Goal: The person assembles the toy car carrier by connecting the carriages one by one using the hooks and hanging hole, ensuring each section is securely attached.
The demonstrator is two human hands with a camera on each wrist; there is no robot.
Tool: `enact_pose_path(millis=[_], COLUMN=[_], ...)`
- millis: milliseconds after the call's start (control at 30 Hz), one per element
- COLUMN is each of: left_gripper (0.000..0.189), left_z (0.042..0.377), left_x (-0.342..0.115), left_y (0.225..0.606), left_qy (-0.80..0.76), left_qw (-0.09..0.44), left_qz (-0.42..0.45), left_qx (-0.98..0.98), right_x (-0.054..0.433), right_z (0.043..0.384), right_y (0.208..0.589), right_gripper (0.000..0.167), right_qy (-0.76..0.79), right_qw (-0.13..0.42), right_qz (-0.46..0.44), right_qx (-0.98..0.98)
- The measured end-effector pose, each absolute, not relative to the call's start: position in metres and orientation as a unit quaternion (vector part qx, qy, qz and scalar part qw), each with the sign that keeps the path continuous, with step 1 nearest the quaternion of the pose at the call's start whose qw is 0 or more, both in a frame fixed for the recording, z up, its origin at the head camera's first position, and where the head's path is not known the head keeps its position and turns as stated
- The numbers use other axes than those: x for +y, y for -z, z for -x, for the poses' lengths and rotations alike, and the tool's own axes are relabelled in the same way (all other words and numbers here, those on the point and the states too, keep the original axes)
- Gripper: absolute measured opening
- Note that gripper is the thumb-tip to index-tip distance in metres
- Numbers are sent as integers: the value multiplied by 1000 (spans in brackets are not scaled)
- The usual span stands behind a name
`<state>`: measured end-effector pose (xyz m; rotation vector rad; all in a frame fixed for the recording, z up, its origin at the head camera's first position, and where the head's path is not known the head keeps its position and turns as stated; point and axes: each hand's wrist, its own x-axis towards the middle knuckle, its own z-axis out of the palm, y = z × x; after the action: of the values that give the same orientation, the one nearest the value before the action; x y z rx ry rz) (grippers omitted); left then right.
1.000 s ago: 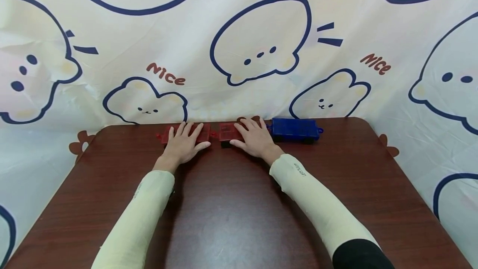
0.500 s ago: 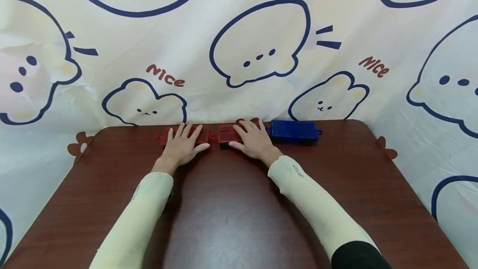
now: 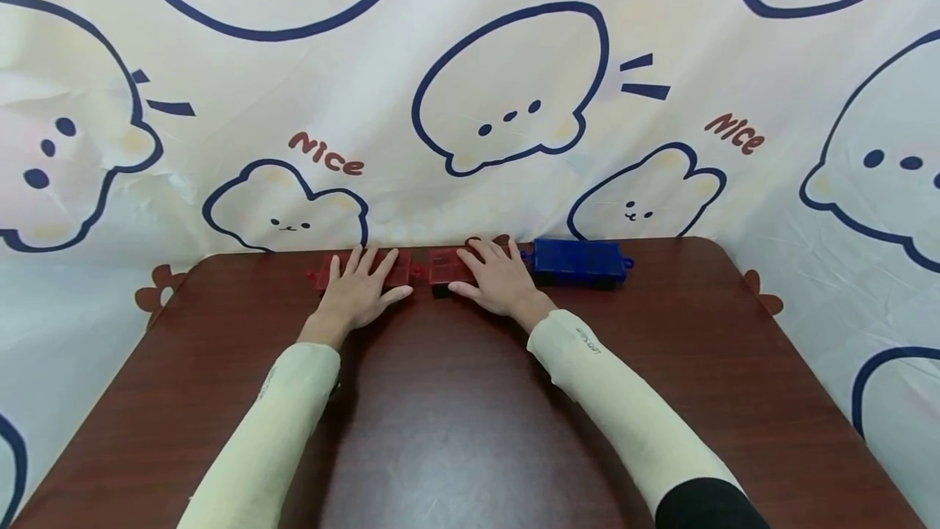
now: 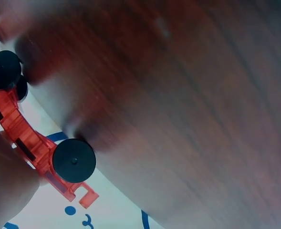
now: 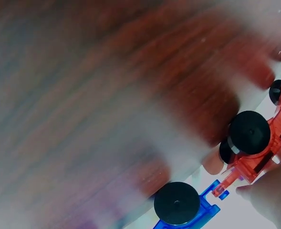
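Two translucent red toy train wagons stand end to end along the table's far edge. My left hand [image 3: 357, 292] lies over the left red wagon [image 3: 401, 268], fingers straight and spread, thumb toward the right. Over the other red wagon [image 3: 445, 266] rests my right hand [image 3: 503, 280], fingers spread across its top and thumb pointing left. Beside that hand is a blue wagon [image 3: 578, 260]. In the right wrist view, the blue coupling [image 5: 210, 191] meets a red hook [image 5: 223, 186]. A red end hook [image 4: 86, 196] and black wheel [image 4: 74, 161] show in the left wrist view.
The brown wooden table [image 3: 433, 398] extends toward me from the wagons. A pale cloth [image 3: 470, 202] with cartoon drawings hangs right behind the far edge and along both sides. Pale sleeves cover both forearms.
The head view has tilted up very slightly. Both hands and the wagons hold their places.
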<state>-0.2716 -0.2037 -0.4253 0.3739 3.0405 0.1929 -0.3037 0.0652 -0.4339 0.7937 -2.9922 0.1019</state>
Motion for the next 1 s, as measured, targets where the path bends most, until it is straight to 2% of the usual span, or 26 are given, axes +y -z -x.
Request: enact_pose_path(millis=[533,1000], left_gripper=[82,81], left_z=[268,267], left_x=[-198,-183], left_y=[421,414], left_qy=[-63,-59], left_qw=[21,-13], left_qz=[-125,-149], left_qx=[990,987], right_x=[69,88], right_z=[293,290], right_y=[426,418], right_gripper=[74,72], right_qy=[-67,-97], right_qw=[48,67], right_qz=[-271,-260], right_qx=[-959,-958])
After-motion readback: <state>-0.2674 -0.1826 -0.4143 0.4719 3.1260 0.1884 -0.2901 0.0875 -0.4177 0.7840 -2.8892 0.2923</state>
